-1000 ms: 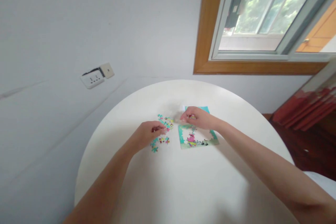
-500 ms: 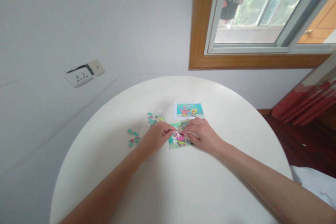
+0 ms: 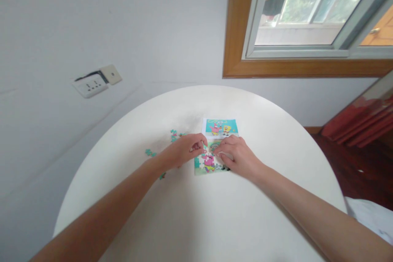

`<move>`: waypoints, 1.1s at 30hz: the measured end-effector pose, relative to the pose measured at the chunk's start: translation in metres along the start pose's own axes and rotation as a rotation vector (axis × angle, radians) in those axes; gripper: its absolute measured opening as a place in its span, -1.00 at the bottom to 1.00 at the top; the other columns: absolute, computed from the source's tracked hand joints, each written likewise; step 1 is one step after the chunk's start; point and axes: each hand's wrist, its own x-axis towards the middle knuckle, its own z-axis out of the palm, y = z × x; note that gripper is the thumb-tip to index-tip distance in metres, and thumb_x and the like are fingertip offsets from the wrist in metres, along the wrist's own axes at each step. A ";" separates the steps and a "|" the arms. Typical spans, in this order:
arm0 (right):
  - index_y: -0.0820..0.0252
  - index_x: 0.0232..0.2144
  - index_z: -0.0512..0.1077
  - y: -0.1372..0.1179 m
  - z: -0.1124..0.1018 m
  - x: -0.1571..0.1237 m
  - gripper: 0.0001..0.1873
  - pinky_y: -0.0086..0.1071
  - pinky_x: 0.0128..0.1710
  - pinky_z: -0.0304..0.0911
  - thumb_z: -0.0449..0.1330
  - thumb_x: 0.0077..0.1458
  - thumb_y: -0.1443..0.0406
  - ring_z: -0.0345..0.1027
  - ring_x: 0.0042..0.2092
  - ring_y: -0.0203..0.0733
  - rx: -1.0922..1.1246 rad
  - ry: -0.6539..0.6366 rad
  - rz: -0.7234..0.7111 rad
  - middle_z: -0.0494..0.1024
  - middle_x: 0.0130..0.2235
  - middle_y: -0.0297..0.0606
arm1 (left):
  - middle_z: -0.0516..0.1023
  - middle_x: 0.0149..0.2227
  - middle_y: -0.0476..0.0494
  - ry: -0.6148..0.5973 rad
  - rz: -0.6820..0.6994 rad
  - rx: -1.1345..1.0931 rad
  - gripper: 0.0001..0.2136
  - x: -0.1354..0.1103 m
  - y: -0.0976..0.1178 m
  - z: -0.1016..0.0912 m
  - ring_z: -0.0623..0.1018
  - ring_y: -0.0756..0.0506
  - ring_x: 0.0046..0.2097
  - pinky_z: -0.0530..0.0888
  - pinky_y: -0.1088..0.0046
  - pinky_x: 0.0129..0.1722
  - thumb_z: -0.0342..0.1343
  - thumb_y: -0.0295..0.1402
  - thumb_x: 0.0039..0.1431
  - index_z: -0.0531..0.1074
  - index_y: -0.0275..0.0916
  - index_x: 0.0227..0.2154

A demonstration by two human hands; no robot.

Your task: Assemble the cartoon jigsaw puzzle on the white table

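Observation:
A partly assembled jigsaw puzzle (image 3: pixel 209 163) with a pink cartoon starfish on it lies on the white table. My left hand (image 3: pixel 188 148) is over its left edge, thumb and forefinger curled together around what looks like a small puzzle piece, mostly hidden by the fingers. From the other side, my right hand (image 3: pixel 236 153) rests on the puzzle's right part, bent fingertips gripping it near the starfish's head and covering that area. Just behind the puzzle is a picture card (image 3: pixel 221 127) showing the starfish and a yellow sponge character.
Loose puzzle pieces (image 3: pixel 150 152) are scattered left of the puzzle, some partly behind my left arm. The round white table (image 3: pixel 233 213) stands against a wall with a socket (image 3: pixel 92 85). A wood-framed window (image 3: pixel 294 67) is at the upper right, with a red curtain (image 3: pixel 359 114) below it.
My left hand has lifted slightly, and its fingers have drawn up off the starfish, showing more of it. The right hand stays on the puzzle. The view has shifted a little.

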 end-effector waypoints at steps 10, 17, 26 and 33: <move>0.04 -0.19 0.52 0.001 0.003 0.000 -0.75 -0.25 -0.11 0.06 0.11 0.13 0.36 0.26 -0.13 -0.13 0.040 -0.011 -0.023 0.51 -0.21 -0.24 | 0.45 -0.41 0.03 -0.184 0.064 -0.030 -0.89 0.017 0.002 -0.015 0.41 0.02 -0.36 0.29 0.56 -0.35 0.04 -0.36 0.10 0.35 -0.22 -0.30; 0.02 -0.20 0.52 -0.005 0.002 -0.002 -0.77 -0.26 -0.12 0.03 0.11 0.16 0.35 0.24 -0.13 -0.15 -0.003 -0.040 -0.053 0.51 -0.21 -0.27 | 0.45 -0.42 0.05 -0.223 0.108 -0.050 -0.88 0.021 -0.003 -0.012 0.44 0.03 -0.36 0.31 0.58 -0.34 0.06 -0.36 0.10 0.35 -0.22 -0.28; 0.05 -0.22 0.51 -0.018 -0.002 -0.005 -0.79 -0.23 -0.13 -0.03 0.09 0.19 0.33 0.20 -0.12 -0.15 -0.110 -0.079 -0.115 0.48 -0.23 -0.26 | 0.45 -0.43 0.04 -0.158 0.135 0.039 -0.91 0.025 -0.003 -0.007 0.45 0.02 -0.36 0.33 0.55 -0.33 0.11 -0.40 0.07 0.36 -0.24 -0.34; 0.07 -0.22 0.51 -0.015 -0.004 -0.005 -0.78 -0.24 -0.11 -0.01 0.09 0.16 0.36 0.20 -0.12 -0.15 -0.099 -0.052 -0.097 0.48 -0.23 -0.25 | 0.44 -0.40 0.00 -0.054 0.159 0.152 -0.91 0.020 -0.003 -0.010 0.44 -0.03 -0.31 0.35 0.50 -0.27 0.10 -0.38 0.08 0.40 -0.23 -0.33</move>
